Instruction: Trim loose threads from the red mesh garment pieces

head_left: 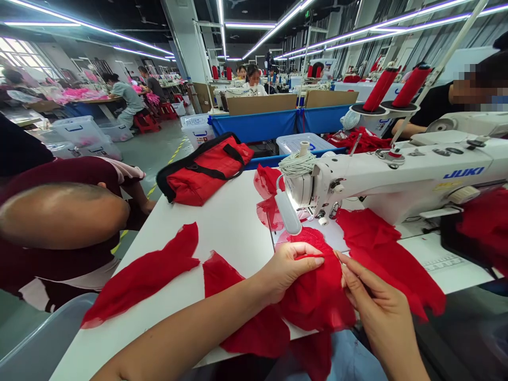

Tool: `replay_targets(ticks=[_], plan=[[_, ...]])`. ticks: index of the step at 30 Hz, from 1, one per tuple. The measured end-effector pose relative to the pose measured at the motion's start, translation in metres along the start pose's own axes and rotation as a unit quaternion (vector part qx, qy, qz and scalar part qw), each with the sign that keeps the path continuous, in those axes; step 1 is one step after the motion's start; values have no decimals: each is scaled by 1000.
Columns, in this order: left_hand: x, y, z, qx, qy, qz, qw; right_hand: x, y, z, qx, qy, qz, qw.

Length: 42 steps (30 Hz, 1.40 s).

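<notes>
A piece of sheer red fabric [317, 296] hangs between my two hands at the front edge of the white table, just before the sewing machine [381, 169]. My left hand [291, 264] pinches its upper edge between thumb and fingers. On the other side, my right hand [369, 296] is closed with fingertips together at the fabric's right edge. More red fabric [381, 248] lies to the right, under the machine arm. Left of my hands, another red piece [246, 317] is partly hidden by my forearm, and a long red strip [146, 280] lies farther left.
A red bag with black straps [210, 169] sits at the table's back left. Red thread cones [381, 90] stand behind the machine. A person in a maroon top [79, 211] bends close at the left; another person [432, 106] is at the right. Plastic bins [81, 132] stand on the floor.
</notes>
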State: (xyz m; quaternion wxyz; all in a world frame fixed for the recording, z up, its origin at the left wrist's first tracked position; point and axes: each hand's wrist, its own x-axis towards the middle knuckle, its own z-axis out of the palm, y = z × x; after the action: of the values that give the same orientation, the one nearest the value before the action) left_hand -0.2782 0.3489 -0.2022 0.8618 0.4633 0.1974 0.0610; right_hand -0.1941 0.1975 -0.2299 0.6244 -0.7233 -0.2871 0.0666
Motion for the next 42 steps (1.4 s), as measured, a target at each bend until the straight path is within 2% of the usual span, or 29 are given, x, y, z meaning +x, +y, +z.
replay_targets(ticks=[3, 5, 8, 11, 17, 19, 21, 23, 27, 29, 31, 34, 35, 37, 40, 42], plan=[[0, 0, 1, 5, 8, -1, 1000, -1, -1, -4, -112, -37, -132, 984], [-1, 0, 2, 11, 10, 6, 1000, -3, -1, -6, -189, -56, -180, 964], [-2, 1, 2, 22, 12, 19, 999, -7, -1, -8, -268, -49, -188, 944], [-2, 2, 3, 34, 10, 26, 999, -9, 0, -8, -302, -51, -195, 932], [-3, 2, 5, 60, 10, 48, 997, -7, -1, -9, -324, -46, -215, 920], [-4, 3, 6, 76, 13, 58, 995, -6, -2, -8, -304, -52, -226, 924], [-5, 4, 6, 84, 12, 61, 994, -6, -4, -6, -247, -43, -213, 944], [-6, 6, 7, 84, 8, 62, 995, -5, -5, -4, -168, -29, -168, 971], [-7, 8, 7, 80, -5, 68, 994, -4, -8, 3, -3, -35, -18, 999], [-7, 9, 6, 80, -15, 66, 995, -4, -11, 7, 107, -26, 82, 991], [-7, 10, 6, 80, -22, 63, 995, -5, -14, 12, 216, -15, 167, 962], [-7, 11, 6, 74, -30, 55, 995, -6, -17, 17, 296, -10, 237, 925], [-8, 11, 5, 72, -30, 53, 996, -6, -17, 17, 297, -9, 240, 924], [-8, 11, 5, 72, -26, 53, 996, -6, -15, 14, 259, -20, 211, 942], [-7, 10, 5, 77, -23, 58, 995, -6, -12, 8, 126, -19, 98, 987], [-6, 9, 5, 80, -24, 63, 994, -6, -12, 3, 39, -21, 17, 999]])
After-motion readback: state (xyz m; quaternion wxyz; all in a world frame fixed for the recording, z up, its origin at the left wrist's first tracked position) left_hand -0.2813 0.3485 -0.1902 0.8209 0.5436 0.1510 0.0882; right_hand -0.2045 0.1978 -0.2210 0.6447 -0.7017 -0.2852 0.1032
